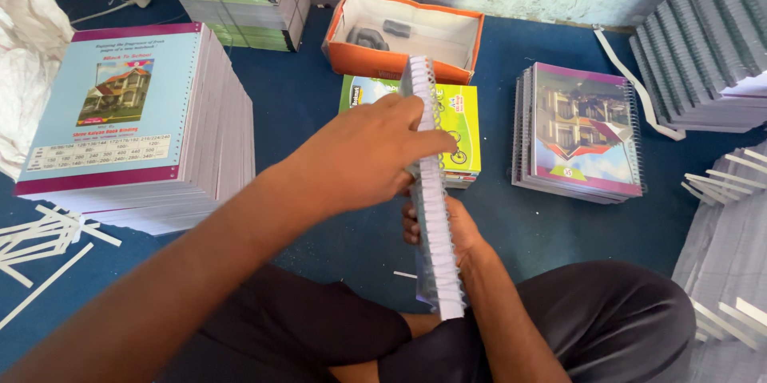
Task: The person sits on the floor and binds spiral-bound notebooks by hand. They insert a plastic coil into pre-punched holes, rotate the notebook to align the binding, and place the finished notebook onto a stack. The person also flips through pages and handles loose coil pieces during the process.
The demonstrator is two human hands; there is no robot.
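I hold a notebook (pixel 432 191) upright on its edge in front of me, its white spiral binding facing up. My left hand (pixel 363 155) reaches across from the left, fingers laid over the upper part of the spine. Underneath, my right hand (pixel 447 227) grips the book's lower part from below. I sit cross-legged on the blue floor in dark trousers.
A tall stack of unbound blue-covered books (pixel 136 123) stands at left. A green and yellow pile (pixel 463 123) lies ahead, a spiral-bound stack (pixel 579 131) to its right. An open orange box (pixel 407 31) sits behind. More bound stacks (pixel 711 47) are far right; paper strips (pixel 40 243) litter the left floor.
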